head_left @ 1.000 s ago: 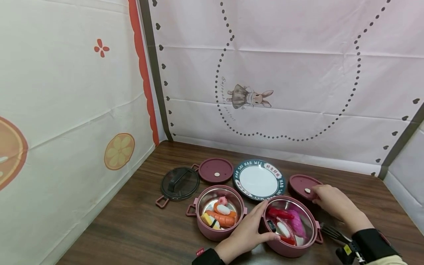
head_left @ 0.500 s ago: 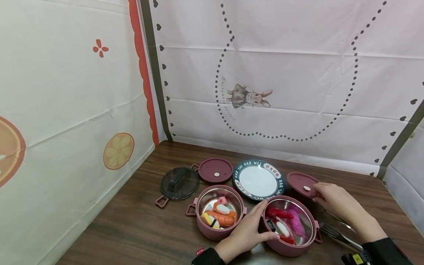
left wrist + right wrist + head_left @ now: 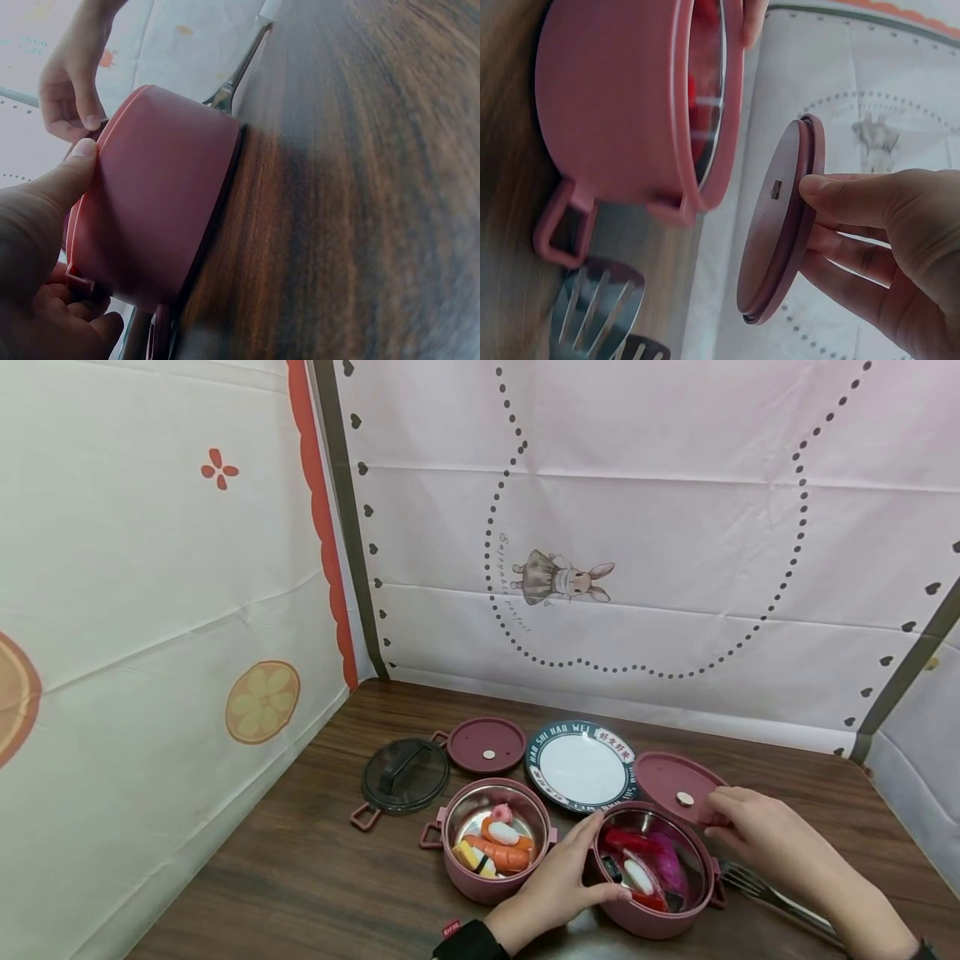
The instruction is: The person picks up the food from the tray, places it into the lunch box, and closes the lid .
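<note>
My left hand point(image 3: 551, 885) holds the right-hand pink pot point(image 3: 652, 924) at its left side, thumb on the front rim and fingers by the side handle. Inside this pot lie toy foods, among them a red piece point(image 3: 628, 841) and a purple piece point(image 3: 666, 865). With thumb and fingers, my right hand point(image 3: 783, 839) pinches the edge of a maroon pot lid point(image 3: 667, 779). The lid is tilted and raised behind the pot's right rear rim. In the right wrist view, a gap separates the lid point(image 3: 776, 232) from the pot point(image 3: 611, 97).
Left of my left hand stands another pink pot point(image 3: 480, 890) with toy sushi. Behind lie a second maroon lid point(image 3: 487, 737), a dark glass lid point(image 3: 406, 775) and a blue-rimmed plate point(image 3: 583, 768). A slotted turner point(image 3: 783, 903) lies to the right. Fabric walls point(image 3: 637, 527) bound the table.
My right hand has lifted the maroon lid off the table and brought it left, closer to the pot, tilting it. My left hand has stayed on the pot.
</note>
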`<state>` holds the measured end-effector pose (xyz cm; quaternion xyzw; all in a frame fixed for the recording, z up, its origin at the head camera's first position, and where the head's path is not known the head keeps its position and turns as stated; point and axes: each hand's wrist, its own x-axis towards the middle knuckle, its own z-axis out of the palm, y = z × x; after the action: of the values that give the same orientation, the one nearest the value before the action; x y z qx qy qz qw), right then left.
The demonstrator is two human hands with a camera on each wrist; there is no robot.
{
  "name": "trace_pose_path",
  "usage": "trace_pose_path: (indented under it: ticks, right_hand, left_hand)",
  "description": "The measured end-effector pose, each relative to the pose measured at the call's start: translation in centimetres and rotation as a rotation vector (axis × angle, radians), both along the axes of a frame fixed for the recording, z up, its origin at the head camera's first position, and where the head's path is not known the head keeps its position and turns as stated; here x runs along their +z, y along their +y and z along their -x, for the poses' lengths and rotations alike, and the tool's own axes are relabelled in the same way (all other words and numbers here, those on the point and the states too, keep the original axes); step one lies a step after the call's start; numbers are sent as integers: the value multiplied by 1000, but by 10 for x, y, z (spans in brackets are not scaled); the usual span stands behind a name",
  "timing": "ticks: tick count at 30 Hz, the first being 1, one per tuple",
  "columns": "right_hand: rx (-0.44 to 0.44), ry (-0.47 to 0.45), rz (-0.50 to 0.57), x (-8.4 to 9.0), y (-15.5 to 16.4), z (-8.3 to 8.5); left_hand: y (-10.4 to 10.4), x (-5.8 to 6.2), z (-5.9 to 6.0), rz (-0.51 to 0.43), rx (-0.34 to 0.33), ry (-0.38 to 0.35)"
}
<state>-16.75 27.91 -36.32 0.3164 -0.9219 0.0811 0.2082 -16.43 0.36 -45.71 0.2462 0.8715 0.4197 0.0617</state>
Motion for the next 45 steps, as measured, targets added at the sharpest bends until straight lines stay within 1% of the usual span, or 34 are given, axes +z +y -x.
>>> trace_pose_path:
  ticks: [6, 10, 13, 16, 18, 22, 29, 35, 45]
  right_hand:
    - [113, 58, 14, -5, -8, -12]
    - [156, 62, 29, -11, -11, -17]
    - [191, 89, 33, -15, -13, -19]
    - [239, 85, 44, -19, -12, -20]
    - [254, 69, 47, -22, -12, -22]
    - [243, 18, 55, -25, -10, -27]
    - [210, 15, 59, -31, -7, -31]
    - [232, 5, 76, -36, -3, -32]
    - [279, 34, 112, -44, 4, -34]
  left_hand:
    - [0, -1, 0, 0, -4, 1]
    - [1, -1, 0, -9, -7, -2]
    - [1, 0, 0, -9, -5, -4]
    - [2, 0, 0, -7, -2, 0]
    - [2, 0, 0, -7, -1, 6]
    - [2, 1, 1, -25, -5, 23]
    - [2, -1, 2, -54, 3, 42]
    - [1, -1, 0, -52, 15, 37]
    - [2, -1, 0, -81, 16, 13]
